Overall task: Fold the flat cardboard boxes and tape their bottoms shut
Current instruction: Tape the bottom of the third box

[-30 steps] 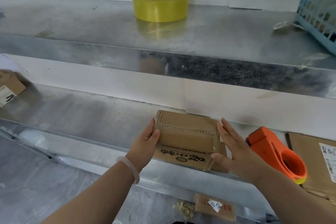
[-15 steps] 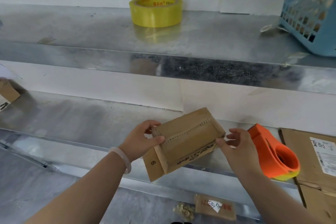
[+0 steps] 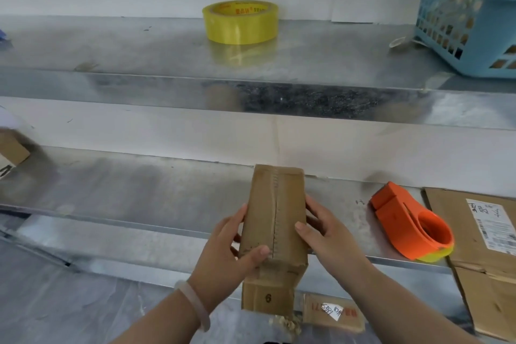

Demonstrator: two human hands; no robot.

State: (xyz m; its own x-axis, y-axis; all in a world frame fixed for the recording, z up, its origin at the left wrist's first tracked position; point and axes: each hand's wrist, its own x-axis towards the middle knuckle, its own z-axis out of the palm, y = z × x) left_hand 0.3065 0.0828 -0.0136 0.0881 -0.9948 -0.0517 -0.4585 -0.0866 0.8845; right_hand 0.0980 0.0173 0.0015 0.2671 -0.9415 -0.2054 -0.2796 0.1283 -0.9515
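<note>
the box (image 3: 287,204) is held up in both hands, over the front edge of the lower shelf (image 3: 139,198); if it touches the shelf i cannot tell. its long axis points away from the person, near end low, far end toward the back. the centre seam (image 3: 276,218) runs along this same axis, on the face turned up to the camera, betw. the two thumbs.

left hand (image 3: 223,254) grasps the left side, fingers wrapped on it, thumb pressed on the top face just beside the seam at the near end. right hand (image 3: 326,234) grasps the right side the same way, thumb approx. at mid length. no hand is free.

judgement: a toothed line follows the seam, but if tape is on it already i cannot tell. for taping, the orange tape dispenser (image 3: 410,229) lies on the same shelf to the right, so the right hand is the nearer one. the strip should go along the seam, i.e. far-to-near.

writing: a printed "6" (image 3: 268,298) on the flap hanging at the near end. the yellow tape roll (image 3: 240,22) on the upper shelf (image 3: 111,45) has red print, not readable for me. the shipping label (image 3: 491,226) on the flat cardboard (image 3: 452,204) shows barcode + text, too small. a white slip (image 3: 332,311) w/ handwritten digits lies below, not sure of them.
</note>
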